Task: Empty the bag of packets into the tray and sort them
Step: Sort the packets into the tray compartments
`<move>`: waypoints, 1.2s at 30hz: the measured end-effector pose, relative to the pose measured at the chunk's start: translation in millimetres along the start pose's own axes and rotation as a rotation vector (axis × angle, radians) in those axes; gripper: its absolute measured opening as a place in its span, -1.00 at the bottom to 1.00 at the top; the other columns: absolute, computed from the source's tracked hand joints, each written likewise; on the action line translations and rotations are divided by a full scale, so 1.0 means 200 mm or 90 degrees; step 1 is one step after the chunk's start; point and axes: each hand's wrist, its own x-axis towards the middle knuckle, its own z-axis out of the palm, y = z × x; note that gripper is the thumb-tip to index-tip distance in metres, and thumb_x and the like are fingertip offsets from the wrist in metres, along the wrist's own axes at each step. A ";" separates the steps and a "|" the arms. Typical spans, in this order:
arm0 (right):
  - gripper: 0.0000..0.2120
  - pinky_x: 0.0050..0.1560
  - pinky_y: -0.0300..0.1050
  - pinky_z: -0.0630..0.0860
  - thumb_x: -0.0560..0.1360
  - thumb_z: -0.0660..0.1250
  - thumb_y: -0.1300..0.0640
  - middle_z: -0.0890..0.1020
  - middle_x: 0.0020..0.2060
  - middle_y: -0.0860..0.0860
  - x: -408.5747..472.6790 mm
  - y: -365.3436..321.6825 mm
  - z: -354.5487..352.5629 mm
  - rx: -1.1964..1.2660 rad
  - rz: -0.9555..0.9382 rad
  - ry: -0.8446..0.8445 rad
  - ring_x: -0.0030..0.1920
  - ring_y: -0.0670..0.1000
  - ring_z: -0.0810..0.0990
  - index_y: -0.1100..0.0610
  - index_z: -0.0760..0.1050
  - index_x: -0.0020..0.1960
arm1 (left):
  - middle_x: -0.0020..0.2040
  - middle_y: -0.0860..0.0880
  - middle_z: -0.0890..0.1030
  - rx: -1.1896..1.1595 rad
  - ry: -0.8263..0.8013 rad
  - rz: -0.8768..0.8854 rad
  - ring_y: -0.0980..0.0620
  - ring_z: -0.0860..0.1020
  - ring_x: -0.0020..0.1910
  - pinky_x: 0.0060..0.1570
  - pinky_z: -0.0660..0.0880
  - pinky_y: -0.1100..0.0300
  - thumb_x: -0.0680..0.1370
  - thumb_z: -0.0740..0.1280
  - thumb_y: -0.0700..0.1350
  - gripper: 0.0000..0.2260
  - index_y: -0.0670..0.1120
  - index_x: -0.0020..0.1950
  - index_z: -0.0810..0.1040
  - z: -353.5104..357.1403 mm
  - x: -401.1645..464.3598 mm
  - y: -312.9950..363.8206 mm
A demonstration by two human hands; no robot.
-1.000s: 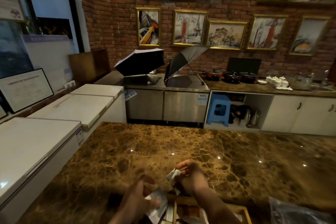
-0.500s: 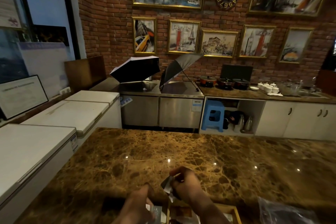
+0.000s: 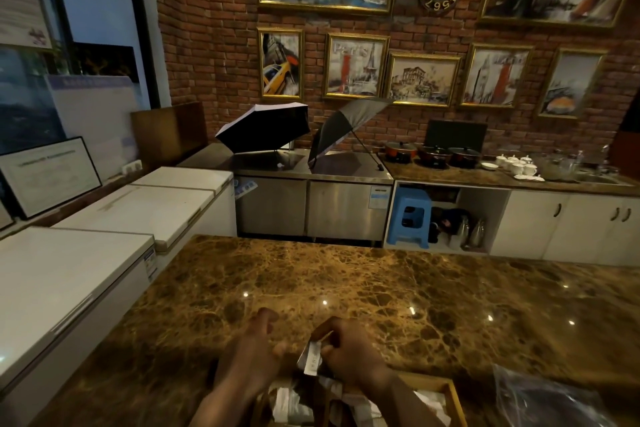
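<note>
A wooden tray (image 3: 452, 395) with dividers sits at the near edge of the marble counter, with several pale packets (image 3: 289, 404) lying in its compartments. My right hand (image 3: 349, 354) hovers above the tray's far side, shut on a small silvery packet (image 3: 311, 359) that hangs down from the fingers. Just left of it is my left hand (image 3: 251, 354), fingers loosely curled and nothing visible in them. A clear plastic bag (image 3: 547, 399) lies crumpled on the counter to the right of the tray.
The brown marble counter (image 3: 381, 288) stretches ahead of my hands. White chest freezers (image 3: 69, 274) stand along the left. Behind the counter are steel cabinets with two opened umbrellas (image 3: 266, 126), a blue stool (image 3: 410, 217), and pots and cups on a far counter.
My left hand no longer holds packets and has risen beside the right. My right hand keeps its packet, now hanging downward. The view has tilted so more of the tray shows.
</note>
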 end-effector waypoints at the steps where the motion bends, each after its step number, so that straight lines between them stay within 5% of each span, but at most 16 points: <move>1: -0.68 -0.14 -0.27 0.61 0.44 0.25 0.30 0.67 -0.15 -0.11 0.00 -0.01 0.02 -0.029 -0.014 -0.013 -0.19 -0.12 0.65 -0.13 0.58 -0.15 | 0.29 0.10 0.56 0.003 0.010 0.000 0.03 0.56 0.24 0.20 0.54 0.08 0.54 0.42 0.00 -0.63 0.16 0.32 0.43 -0.01 0.00 -0.01; 3: -0.69 -0.12 -0.33 0.57 0.45 0.27 0.28 0.63 -0.19 -0.16 -0.01 -0.01 0.04 -0.054 -0.017 -0.040 -0.20 -0.19 0.59 -0.15 0.53 -0.21 | 0.31 0.08 0.55 -0.014 0.020 0.001 0.01 0.55 0.24 0.23 0.54 0.01 0.53 0.41 0.01 -0.63 0.16 0.31 0.43 -0.02 -0.01 -0.03; 5: -0.78 -0.02 -0.20 0.62 0.45 0.35 0.25 0.65 -0.14 -0.12 -0.01 0.00 0.06 -0.052 -0.017 -0.071 -0.14 -0.17 0.61 -0.10 0.58 -0.17 | 0.32 0.06 0.55 -0.027 0.030 0.000 0.01 0.56 0.22 0.20 0.55 0.00 0.54 0.40 0.01 -0.63 0.16 0.31 0.42 -0.03 -0.01 -0.04; 9: -0.70 0.16 -0.14 0.57 0.43 0.45 0.15 0.64 0.13 -0.11 -0.03 0.00 0.11 -0.130 -0.012 -0.154 0.12 -0.08 0.60 -0.10 0.60 0.13 | 0.37 0.06 0.52 -0.002 0.041 -0.004 0.03 0.56 0.23 0.11 0.53 0.13 0.59 0.35 0.03 -0.61 0.14 0.40 0.39 -0.05 -0.03 -0.04; 17: -0.76 0.10 -0.20 0.47 0.58 0.32 0.06 0.58 0.21 -0.06 -0.08 -0.05 0.05 -0.217 -0.099 -0.021 0.10 -0.09 0.52 -0.06 0.53 0.24 | 0.41 0.00 0.48 0.032 0.033 -0.016 -0.02 0.50 0.33 0.15 0.49 0.10 0.60 0.33 0.08 -0.54 0.10 0.48 0.35 -0.06 -0.03 -0.06; 26: -0.36 0.43 0.11 0.31 0.51 0.23 -0.35 0.35 0.48 0.00 -0.11 0.04 -0.09 -0.361 -0.055 0.056 0.45 0.10 0.31 -0.15 0.23 0.51 | 0.52 -0.04 0.35 0.076 0.032 -0.011 -0.11 0.36 0.46 0.39 0.40 -0.07 0.55 0.27 0.27 -0.38 0.21 0.57 0.17 -0.01 0.01 0.00; 32: -0.07 0.57 0.29 -0.22 0.42 0.02 -0.56 -0.10 0.64 0.08 -0.17 0.15 -0.26 -0.441 0.044 0.052 0.63 0.16 -0.20 -0.14 -0.13 0.63 | 0.66 0.00 0.00 0.148 0.040 0.085 -0.09 0.00 0.63 0.55 0.04 -0.16 0.51 0.20 0.39 -0.26 0.16 0.62 0.09 0.08 0.04 0.09; 36: 0.02 0.54 0.38 -0.21 0.31 -0.11 -0.66 -0.16 0.64 0.06 -0.24 0.26 -0.39 -0.454 0.084 0.080 0.62 0.17 -0.25 -0.17 -0.17 0.62 | 0.68 -0.02 -0.12 0.218 0.017 0.112 -0.10 -0.17 0.64 0.57 -0.18 -0.19 0.46 0.10 0.50 -0.17 0.19 0.64 -0.04 0.18 0.06 0.18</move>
